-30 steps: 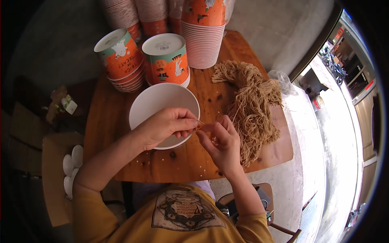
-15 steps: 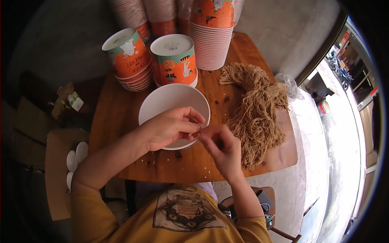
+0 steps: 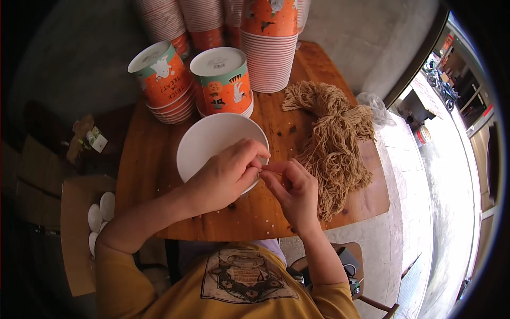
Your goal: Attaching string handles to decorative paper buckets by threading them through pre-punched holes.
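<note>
A round paper bucket (image 3: 204, 139) with a white inside sits on the wooden table in front of me, its mouth facing up. My left hand (image 3: 226, 173) reaches across the mouth to the right-hand rim, its fingers curled in a pinch. Just right of that rim, my right hand (image 3: 295, 194) also pinches, thumb against forefinger. The fingertips of both hands nearly meet at the rim. Whatever they pinch is too small to make out. To the right of my right hand lies a loose bundle of tan cords (image 3: 340, 143).
Behind the bucket stand upside-down orange printed buckets: a short stack (image 3: 164, 80), another beside it (image 3: 220, 85) and a tall stack (image 3: 268, 58). Wrapped stacks (image 3: 199, 24) stand farther back. A clear plastic bag (image 3: 375, 109) lies past the cords. Lower left, a cardboard box (image 3: 74, 234) holds white round pieces.
My left hand has turned so that its back faces up more, and its fingers have drawn in at the rim. My right fingers stay pinched beside it. The whole view has shifted slightly.
</note>
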Demonstrator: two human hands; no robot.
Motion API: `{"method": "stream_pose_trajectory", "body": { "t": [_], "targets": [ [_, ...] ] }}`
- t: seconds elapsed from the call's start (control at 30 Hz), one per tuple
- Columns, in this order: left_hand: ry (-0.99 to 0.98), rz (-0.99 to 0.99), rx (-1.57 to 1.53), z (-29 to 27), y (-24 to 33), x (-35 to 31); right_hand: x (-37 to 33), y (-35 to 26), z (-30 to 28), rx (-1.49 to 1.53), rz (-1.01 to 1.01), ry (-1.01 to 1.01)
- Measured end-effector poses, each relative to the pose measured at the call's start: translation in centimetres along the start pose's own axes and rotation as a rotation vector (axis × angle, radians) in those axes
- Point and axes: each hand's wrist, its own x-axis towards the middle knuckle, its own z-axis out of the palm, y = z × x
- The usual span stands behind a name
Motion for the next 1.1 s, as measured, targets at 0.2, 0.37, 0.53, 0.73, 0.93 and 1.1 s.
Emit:
{"method": "stream_pose_trajectory", "body": {
  "t": [0.2, 0.37, 0.53, 0.73, 0.93, 1.1],
  "targets": [
    [-0.013, 0.089, 0.107, -0.1, 0.1, -0.2, 0.1, 0.0, 0.2, 0.023, 0.034, -0.016],
    [-0.065, -0.047, 0.037, -0.6, 0.3, -0.5, -0.4, -0.4, 0.7, -0.041, -0.051, 0.013],
    [-0.011, 0.127, 0.273, -0.6, 0.6, -0.8, -0.9, 0.1, 1.7, -0.186, -0.283, 0.16],
    [0.059, -0.022, 0.336, 0.2, 1.4, -1.6, -1.4, 0.8, 2.2, -0.301, -0.377, 0.157],
    [0.157, -0.099, 0.168, 1.0, 1.0, -2.3, -1.5, 0.9, 2.5, -0.336, -0.46, 0.209],
    [0.191, -0.091, 0.141, 1.0, 0.8, -2.3, -1.6, 0.9, 2.6, -0.32, -0.464, 0.206]
  ]
}}
